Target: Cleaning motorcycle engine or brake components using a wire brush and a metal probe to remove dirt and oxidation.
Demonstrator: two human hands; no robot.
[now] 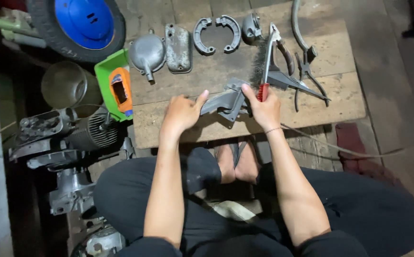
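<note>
- Nearest the camera, the person's dark trousers fill the lower edge; the knees run off the frame on both sides, and two bare feet (238, 162) show between the legs, half in shadow.
- The left hand (182, 113) closes on the near end of a grey metal bracket (226, 101), thumb raised along its upper edge; its fingers curl underneath, out of sight.
- The right hand (264, 108) grips the red handle (262, 92) of a wire brush (259, 66), forefinger stretched onto the bracket. Only the tip of the handle shows beyond the fist.
- The bracket is held just above the near part of the wooden board (216, 71), between the two hands; its underside is hidden.
- Just right of the brush lie grey shears (288, 78) and pliers (307, 71), overlapping so that their outlines are hard to separate.
- A thin cord (349, 151) runs from behind the right wrist off to the right.
- At the left, an engine block (69, 135) sits in deep shadow, its lower parts unclear.
- On the board's left edge a green tray (103, 76) holds an orange object (121, 88).
- Farther off lie a grey round cover (147, 54), a flat cover plate (178, 42), two curved brake shoes (216, 33) and a small housing (251, 27).
- At the top a blue-hubbed wheel (80, 21) is cut off by the frame.
</note>
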